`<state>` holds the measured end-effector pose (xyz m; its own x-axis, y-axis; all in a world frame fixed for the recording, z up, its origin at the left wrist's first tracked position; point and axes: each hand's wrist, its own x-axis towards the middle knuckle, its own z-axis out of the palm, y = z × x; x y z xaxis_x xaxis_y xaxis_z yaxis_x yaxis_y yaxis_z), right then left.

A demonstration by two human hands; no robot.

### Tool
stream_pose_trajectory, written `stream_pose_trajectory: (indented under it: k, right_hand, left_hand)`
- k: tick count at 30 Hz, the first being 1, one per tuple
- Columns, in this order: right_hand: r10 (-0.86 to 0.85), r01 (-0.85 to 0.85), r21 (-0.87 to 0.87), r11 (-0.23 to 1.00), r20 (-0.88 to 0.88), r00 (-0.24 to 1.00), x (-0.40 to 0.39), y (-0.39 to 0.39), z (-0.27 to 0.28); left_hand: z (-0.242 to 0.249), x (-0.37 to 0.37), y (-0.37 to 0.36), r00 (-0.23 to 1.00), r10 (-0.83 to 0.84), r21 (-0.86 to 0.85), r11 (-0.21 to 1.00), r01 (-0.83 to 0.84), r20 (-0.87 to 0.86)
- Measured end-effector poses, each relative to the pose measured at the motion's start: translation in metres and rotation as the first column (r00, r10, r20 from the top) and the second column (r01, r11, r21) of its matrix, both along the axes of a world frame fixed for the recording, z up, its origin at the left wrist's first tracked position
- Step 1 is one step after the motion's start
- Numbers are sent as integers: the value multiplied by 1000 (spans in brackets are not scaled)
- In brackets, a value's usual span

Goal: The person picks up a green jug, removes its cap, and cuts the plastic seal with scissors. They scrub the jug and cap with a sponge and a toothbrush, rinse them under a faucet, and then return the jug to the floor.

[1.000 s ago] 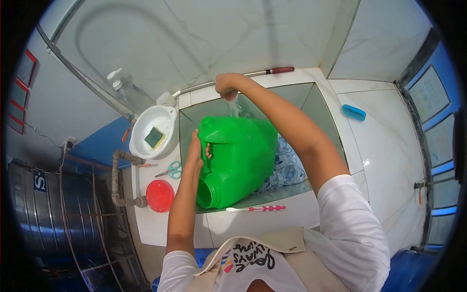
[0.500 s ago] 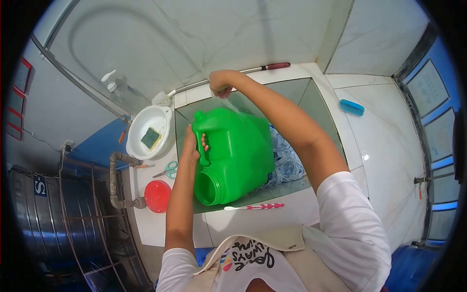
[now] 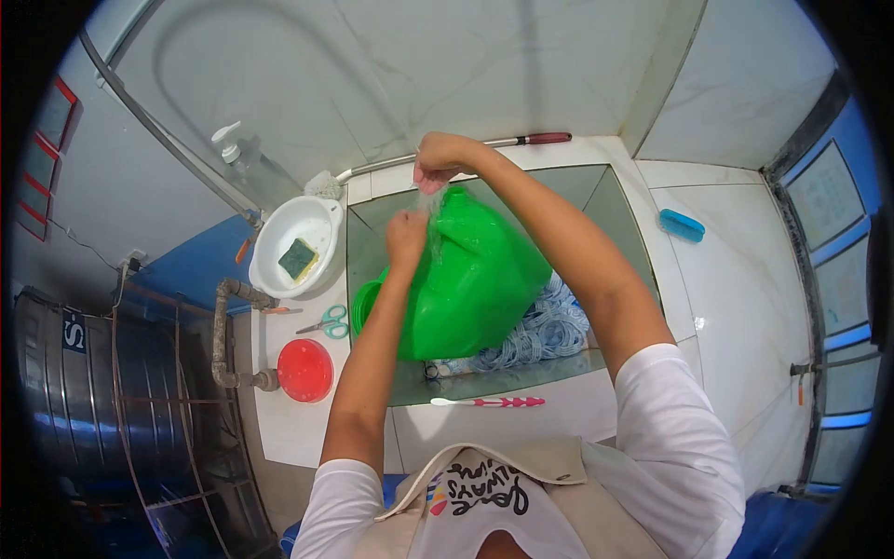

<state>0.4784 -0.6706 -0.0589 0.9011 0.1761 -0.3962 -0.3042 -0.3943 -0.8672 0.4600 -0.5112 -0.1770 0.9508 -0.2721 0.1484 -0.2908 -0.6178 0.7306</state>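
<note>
A large green plastic jug (image 3: 475,279) is tilted in the sunken tiled basin (image 3: 626,219). Its wide threaded mouth (image 3: 363,306) faces left, partly behind my left forearm. My left hand (image 3: 407,238) is closed at the jug's handle, which the fingers mostly hide. Just above it, my right hand (image 3: 441,160) is closed around what looks like the end of a thin clear hose. Water (image 3: 434,210) runs from it onto the jug's upper side. Under the jug lies a heap of pale blue, see-through plastic pieces (image 3: 545,326).
Left of the basin are a white bowl (image 3: 328,224) with a sponge (image 3: 298,259), scissors (image 3: 331,322) and a red round lid (image 3: 305,371). A pink-and-white brush (image 3: 494,402) lies on the front ledge, a long-handled brush (image 3: 503,143) behind, a blue brush (image 3: 682,225) right.
The jug has turned and tilted, its mouth swinging left and up behind my left forearm. My left hand has moved up and right, close to my right hand. Water still runs.
</note>
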Motion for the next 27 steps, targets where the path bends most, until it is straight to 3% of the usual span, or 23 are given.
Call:
stream_pose_trajectory:
  k: [1, 3, 4, 6, 8, 10, 11, 13, 14, 15, 16, 17, 18, 19, 20, 22, 23, 25, 26, 27]
  right_hand:
    - [-16, 16, -1, 1000, 33, 999, -1, 0, 3]
    - [-43, 42, 24, 999, 64, 997, -6, -1, 10]
    - [-73, 69, 53, 996, 93, 993, -8, 0, 13]
    - [-94, 85, 92, 992, 103, 990, -8, 4, 14]
    - [-112, 98, 128, 987, 108, 988, -8, 9, 15]
    - [-173, 158, 127, 979, 122, 977, -10, 14, 15]
    - [-167, 152, 125, 980, 123, 978, -8, 13, 12]
    - [-183, 177, 54, 983, 160, 970, -6, 9, 8]
    - [-183, 177, 48, 983, 164, 969, -1, 6, 2]
    - [-9, 66, -183, 981, 300, 954, 3, 2, -5]
    - [185, -10, -414, 910, 385, 904, 8, -4, -11]
    - [180, -5, -415, 910, 384, 906, 4, -4, -8]
    - [46, 38, -261, 964, 308, 950, -2, -1, -4]
    - [-75, 99, -107, 989, 209, 975, -6, 3, 0]
    - [-74, 98, -107, 989, 213, 974, -4, 4, -1]
    - [-32, 88, -192, 977, 278, 960, 3, 6, -6]
    - [-29, 87, -193, 977, 285, 958, 0, 9, 1]
    - [-124, 109, 115, 987, 128, 984, -16, 18, 13]
    - [-119, 104, 117, 988, 126, 985, -12, 17, 10]
    - [-97, 98, 3, 995, 166, 981, -4, 13, 7]
  left_hand:
    - [-2, 0, -6, 1000, 3, -2, 1000, -3, 2]
    - [10, -15, -27, 972, -16, -218, 974, 69, 236]
    - [18, -23, -34, 971, -8, -219, 974, 62, 238]
    - [33, -41, -44, 971, -184, -106, 974, 201, 153]
    - [35, -63, -53, 899, -329, -82, 927, 366, 291]
    - [55, -94, -50, 840, -523, 102, 853, 513, 146]
    - [60, -102, -46, 843, -517, 102, 856, 507, 148]
    - [66, -116, -40, 659, -727, 302, 683, 665, 194]
    - [61, -128, -36, 658, -726, 300, 685, 664, 201]
    - [50, -140, -33, 807, -470, 313, 875, 370, 358]
    - [41, -145, -32, 846, -174, 268, 963, 38, 504]
    - [28, -140, -32, 845, -179, 268, 963, 44, 504]
    - [16, -133, -29, 975, -164, 78, 985, 154, 152]
    - [4, -126, -23, 954, -204, -139, 974, 176, -221]
    - [9, -119, -13, 955, -204, -139, 974, 176, -217]
    - [24, -103, 11, 827, -409, -221, 911, 347, -386]
    - [27, -94, 22, 831, -407, -220, 912, 346, -379]
    - [27, -80, 41, 823, -502, -104, 864, 493, -266]
    - [21, -70, 48, 825, -497, -103, 866, 489, -268]
    - [14, -59, 52, 858, -461, 41, 876, 481, -228]
